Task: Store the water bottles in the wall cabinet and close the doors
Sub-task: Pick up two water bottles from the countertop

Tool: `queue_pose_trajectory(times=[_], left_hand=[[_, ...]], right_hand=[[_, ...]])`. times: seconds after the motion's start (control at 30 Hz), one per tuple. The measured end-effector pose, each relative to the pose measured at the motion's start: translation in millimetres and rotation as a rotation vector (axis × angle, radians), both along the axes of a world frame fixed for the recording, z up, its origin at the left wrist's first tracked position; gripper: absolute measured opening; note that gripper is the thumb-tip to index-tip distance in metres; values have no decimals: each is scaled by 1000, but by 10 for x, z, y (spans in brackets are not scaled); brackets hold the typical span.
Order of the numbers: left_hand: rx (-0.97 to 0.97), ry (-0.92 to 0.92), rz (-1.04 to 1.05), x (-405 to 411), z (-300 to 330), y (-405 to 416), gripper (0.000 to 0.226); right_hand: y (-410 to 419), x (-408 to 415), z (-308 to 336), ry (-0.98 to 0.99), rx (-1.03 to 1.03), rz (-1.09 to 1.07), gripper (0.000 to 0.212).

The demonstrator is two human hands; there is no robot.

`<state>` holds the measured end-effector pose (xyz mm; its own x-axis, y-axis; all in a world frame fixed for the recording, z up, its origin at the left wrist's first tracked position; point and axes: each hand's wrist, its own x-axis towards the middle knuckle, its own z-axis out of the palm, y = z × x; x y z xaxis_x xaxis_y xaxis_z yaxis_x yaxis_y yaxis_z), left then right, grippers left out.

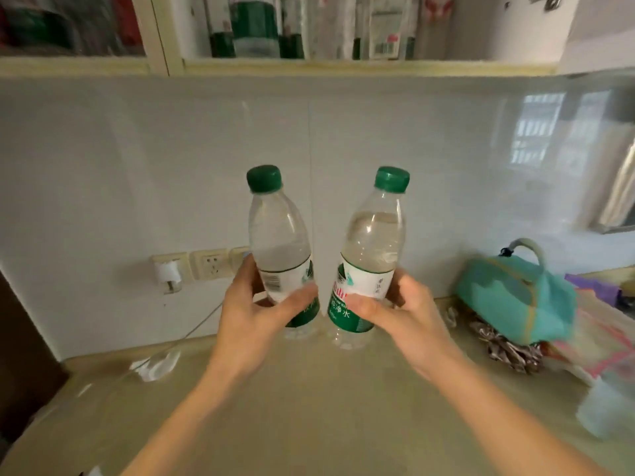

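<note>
Two clear water bottles with green caps and green-and-white labels are held above the countertop, side by side. My left hand (256,312) grips the left bottle (278,235) around its label. My right hand (402,314) grips the right bottle (374,242), which leans slightly to the right. Both bottles hold some water. The wall cabinet (309,65) runs along the top of the view. Its section above the bottles stands open, with several green-labelled bottles (254,25) on the shelf. A glass-fronted section (68,25) lies to the left.
The beige countertop (309,407) stretches below my arms. A teal bag (515,297) with cloths and a crumpled wrapper sits at the right. Wall sockets (209,264) and a white charger with cable (158,367) are at the left. A tiled wall stands behind.
</note>
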<state>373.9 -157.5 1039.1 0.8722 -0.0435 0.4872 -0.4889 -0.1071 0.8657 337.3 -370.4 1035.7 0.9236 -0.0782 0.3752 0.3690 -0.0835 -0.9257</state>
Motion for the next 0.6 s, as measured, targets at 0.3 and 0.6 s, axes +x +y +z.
queue_pose_trajectory(times=[0.3, 0.6], left_hand=[[-40, -264, -66, -66, 1923, -108, 53], [-61, -318, -83, 34, 3189, -315, 55]], right_hand=[[-122, -27, 1906, -339, 27, 38, 40], [-377, 296, 3172, -434, 9, -193, 45]])
